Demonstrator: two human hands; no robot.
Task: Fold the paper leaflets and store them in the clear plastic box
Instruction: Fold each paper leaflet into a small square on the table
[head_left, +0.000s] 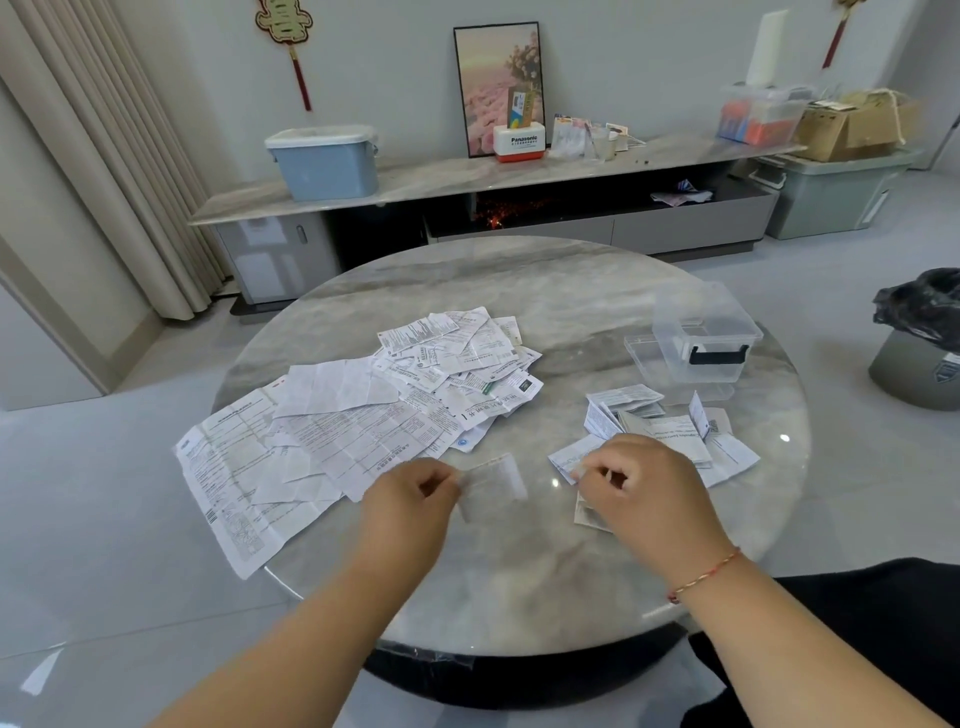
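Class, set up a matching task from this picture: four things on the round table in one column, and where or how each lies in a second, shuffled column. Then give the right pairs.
Things
1. clear plastic box
2. unfolded leaflets
3. folded leaflets
4. blurred leaflet

Places or states
A. pinched by the left hand
B. spread flat in a pile on the table's left side
C. far right, open, with a black latch
D. small heap just beyond the right hand

Pairs: 1-C, 2-B, 3-D, 4-A
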